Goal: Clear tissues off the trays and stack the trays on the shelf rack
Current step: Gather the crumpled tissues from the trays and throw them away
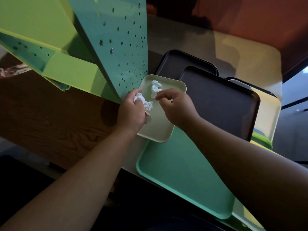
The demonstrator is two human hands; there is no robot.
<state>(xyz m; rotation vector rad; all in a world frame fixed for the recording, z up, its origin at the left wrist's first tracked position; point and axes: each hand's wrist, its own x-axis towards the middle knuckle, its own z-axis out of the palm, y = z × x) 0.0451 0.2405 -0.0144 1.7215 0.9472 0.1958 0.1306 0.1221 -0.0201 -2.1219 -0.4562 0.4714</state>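
A small pale green tray [164,129] lies tilted on top of a larger mint green tray [183,177]. My left hand [131,112] grips a crumpled white tissue [144,102] at the small tray's left edge. A second crumpled tissue [155,88] lies on the far part of that tray. My right hand [176,105] hovers over the tray with its fingertips pinched at this tissue's lower end. The green shelf rack [116,47] stands just left of the trays.
Two black trays [220,104] overlap to the right, with a cream tray [268,114] and a bright green one [261,139] under them. All rest on a light table [250,52]. A wooden surface [50,117] lies to the left.
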